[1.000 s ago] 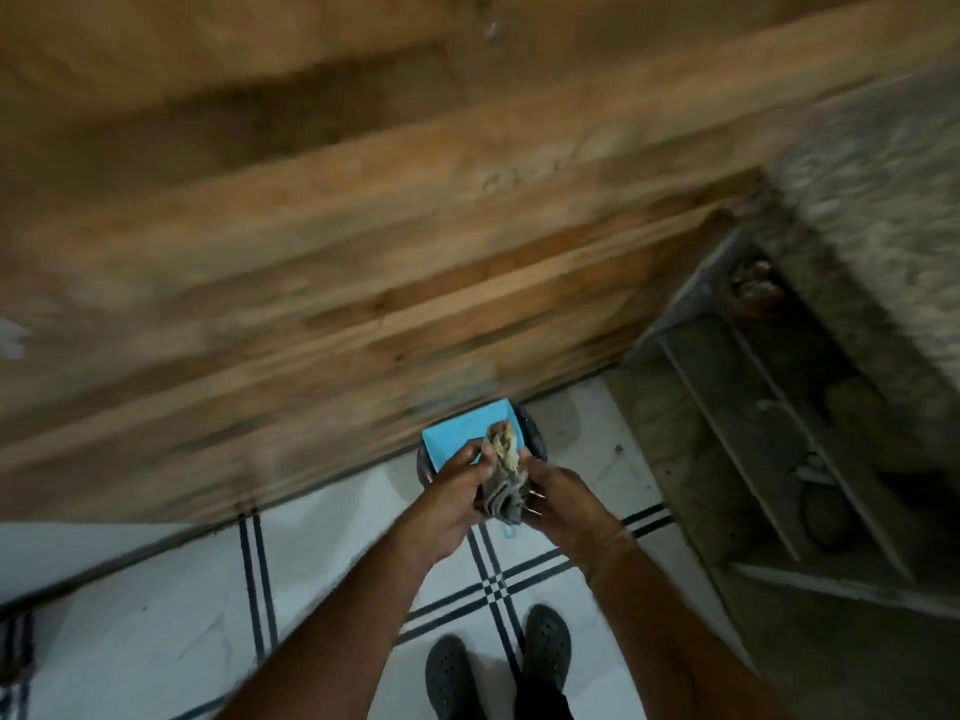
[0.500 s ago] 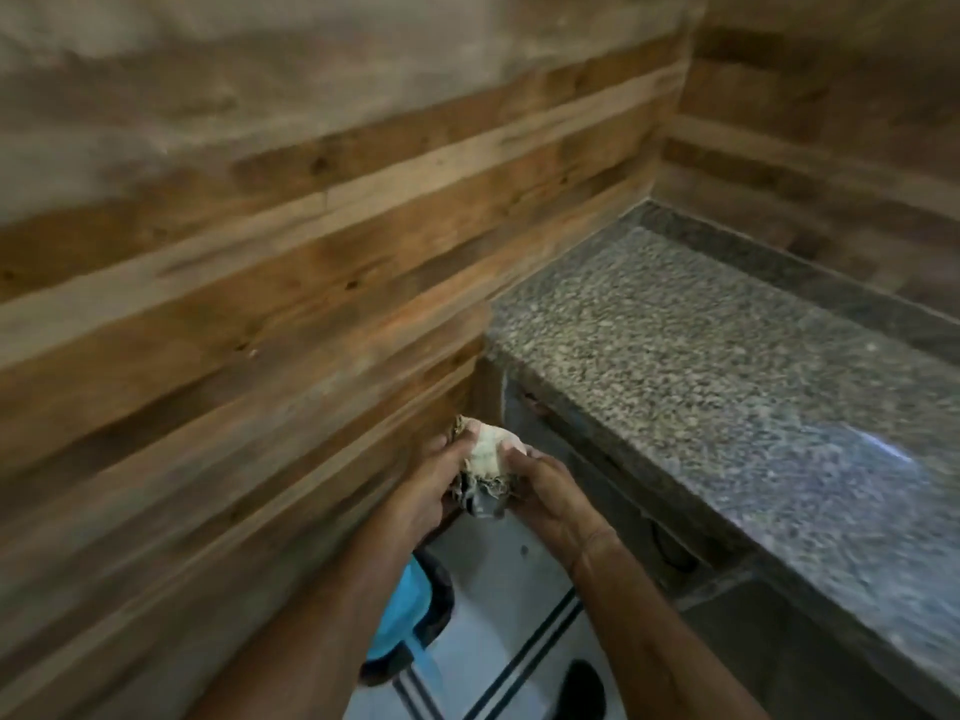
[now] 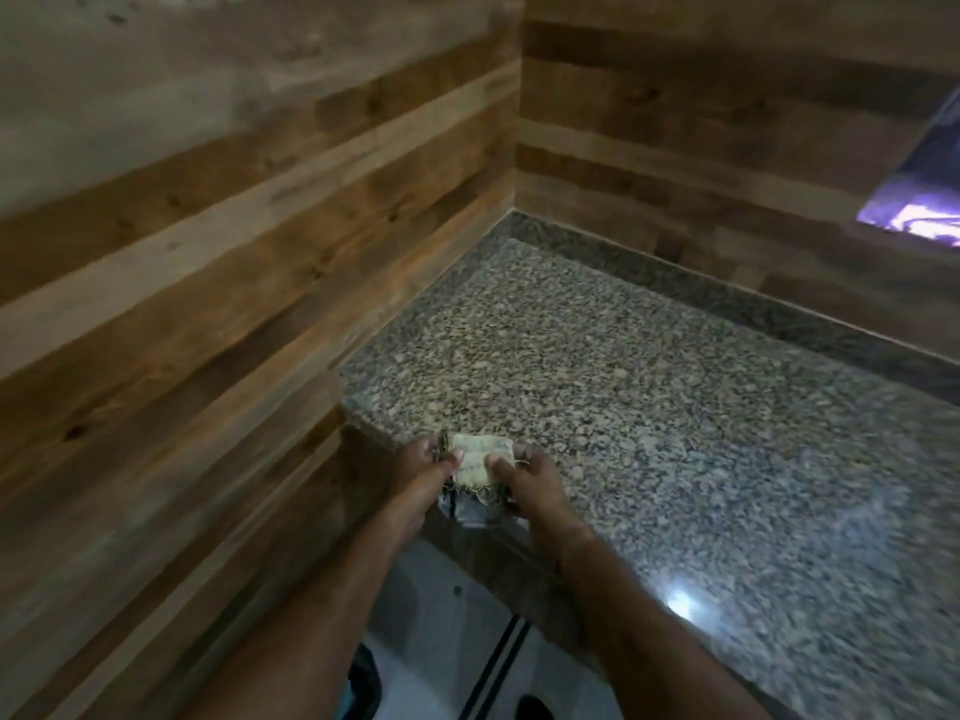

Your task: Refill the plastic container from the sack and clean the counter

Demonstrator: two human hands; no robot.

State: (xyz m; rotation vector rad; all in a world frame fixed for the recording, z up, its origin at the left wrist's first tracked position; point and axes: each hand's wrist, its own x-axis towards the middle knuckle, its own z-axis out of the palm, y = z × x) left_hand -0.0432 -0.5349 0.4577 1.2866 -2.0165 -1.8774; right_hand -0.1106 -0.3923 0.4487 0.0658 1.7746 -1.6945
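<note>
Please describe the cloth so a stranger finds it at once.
Find the speckled granite counter between wood-panelled walls. At its near left corner, the left hand and right hand pinch a small cloth. Pale and frayed, it stands out from the dark speckled stone.

The left hand [image 3: 421, 475] and right hand [image 3: 524, 480] have risen from low over the floor [image 3: 441, 641] to the near edge of the bench [image 3: 675, 407]; the cloth [image 3: 480, 459] pinched between them (bunched a second ago) now shows a flatter, pale face over the bench's front corner.
</note>
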